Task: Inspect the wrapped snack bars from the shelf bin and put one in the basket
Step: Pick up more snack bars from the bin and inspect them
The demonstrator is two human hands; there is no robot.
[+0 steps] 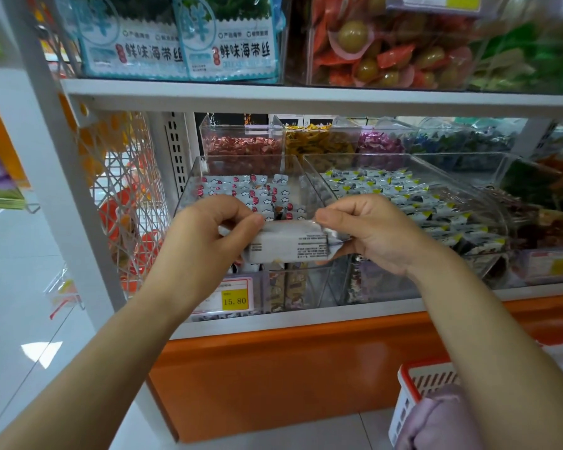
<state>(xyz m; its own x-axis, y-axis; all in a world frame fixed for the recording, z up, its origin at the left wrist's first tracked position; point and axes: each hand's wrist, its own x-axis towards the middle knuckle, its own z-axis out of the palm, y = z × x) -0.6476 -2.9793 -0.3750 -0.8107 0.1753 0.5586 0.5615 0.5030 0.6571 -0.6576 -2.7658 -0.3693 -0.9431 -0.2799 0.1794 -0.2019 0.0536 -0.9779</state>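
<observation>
Centrally, we hold 1 wrapped snack bar (286, 243) level in front of the shelf, its white back with small print turned toward us. Our left hand (205, 228) grips its 9 o'clock end, thumb on top and fingers curled underneath. Our right hand (368, 232) pinches the crimped wrapper end at 3 o'clock between thumb and bent forefinger. The bar hangs in the air just before the front lip of the clear shelf bin (192, 177). That bin lies at 12 o'clock of the bar and holds more bars (257, 196) in white wrappers with red and cloud marks. At 6 o'clock of the bar, on the shelf edge, a yellow price tag (234, 300) reads 15.80. At 2 o'clock a neighbouring bin (494, 203) is full of packets with yellow corners. The basket (403, 404), white with a red rim, sits at 5 o'clock, low under our right forearm and well apart from the bar. A mauve cloth (436, 420) lies just beside it. Up at 11 o'clock, blue-and-white seaweed packs (182, 50) stand on the higher shelf.
</observation>
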